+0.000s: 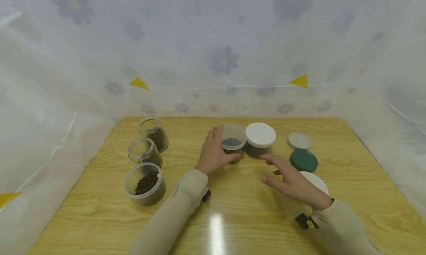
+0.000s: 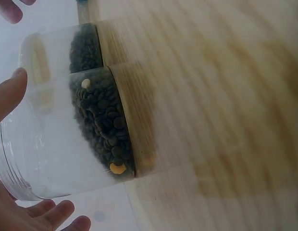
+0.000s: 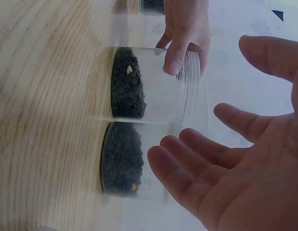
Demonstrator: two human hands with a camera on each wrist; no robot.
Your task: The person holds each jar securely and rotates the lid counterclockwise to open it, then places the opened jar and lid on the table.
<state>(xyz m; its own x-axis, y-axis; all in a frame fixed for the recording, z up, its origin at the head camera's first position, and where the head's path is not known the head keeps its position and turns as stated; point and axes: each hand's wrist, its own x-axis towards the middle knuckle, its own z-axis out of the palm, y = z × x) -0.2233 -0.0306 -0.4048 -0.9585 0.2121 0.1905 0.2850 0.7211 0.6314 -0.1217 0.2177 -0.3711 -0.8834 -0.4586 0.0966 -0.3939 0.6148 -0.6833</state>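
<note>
My left hand (image 1: pixel 215 154) grips a clear round jar (image 1: pixel 233 141), thumb on the near side and fingers round the far side. The jar stands upright with a bare threaded rim and dark brown pellets in its lower part; a pale piece and an orange piece show among them in the left wrist view. Touching it or close beside it on the right is a similar jar of dark pellets (image 3: pixel 122 159) with a white lid (image 1: pixel 260 134) on top. My right hand (image 1: pixel 287 179) hovers just in front of that lidded jar, fingers spread and holding nothing.
Three clear containers of brown pellets stand lidless at the left: a tall jar (image 1: pixel 162 139), a middle jar (image 1: pixel 151 158) and a wide tub (image 1: pixel 151 199). Loose lids lie at the right: a greyish lid (image 1: pixel 299 140), a green lid (image 1: pixel 303 160) and a white lid (image 1: pixel 317 183) partly behind my right hand.
</note>
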